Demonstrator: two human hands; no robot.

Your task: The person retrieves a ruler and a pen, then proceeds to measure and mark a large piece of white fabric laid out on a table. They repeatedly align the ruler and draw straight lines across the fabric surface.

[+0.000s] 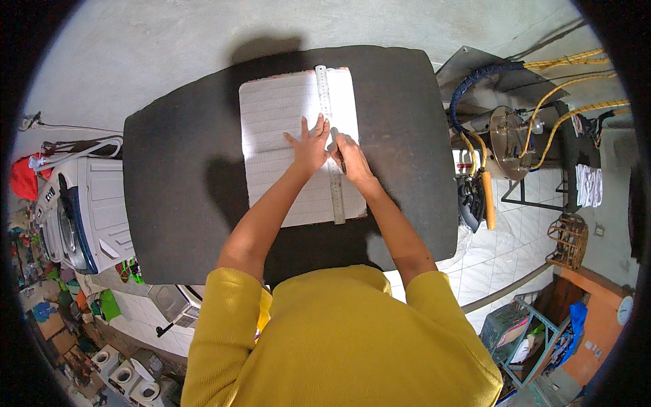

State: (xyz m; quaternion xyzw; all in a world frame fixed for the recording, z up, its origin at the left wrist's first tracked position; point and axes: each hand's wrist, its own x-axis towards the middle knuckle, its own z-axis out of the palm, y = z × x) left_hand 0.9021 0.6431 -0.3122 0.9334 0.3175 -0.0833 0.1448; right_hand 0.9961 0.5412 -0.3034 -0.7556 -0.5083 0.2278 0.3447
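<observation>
A mustard-yellow knitted-looking top (pixel 366 332) covers the wearer's shoulders and sleeves, its cloth finely ribbed. Beyond it spreads a table (pixel 176 169) with a matt, near-black surface, its outline bowed by the lens. To its left stands a white appliance (pixel 105 203) of moulded plastic with a rounded, dark-blue-edged front. On the table, before the wearer, lies a notebook (pixel 268 122), its white paper printed with faint parallel lines, the edges slightly worn. A long, narrow ruler (pixel 338 207) runs up and down across the paper, pale greyish and straight-sided; whether metal or plastic, I cannot tell. It carries fine graduations, too small to read. The left hand (pixel 312 152) lies with fingers spread wide over the page and at the ruler. The right hand (pixel 351 161), fingers drawn in narrow, holds a slim dark pen (pixel 343 166) beside the ruler.
</observation>
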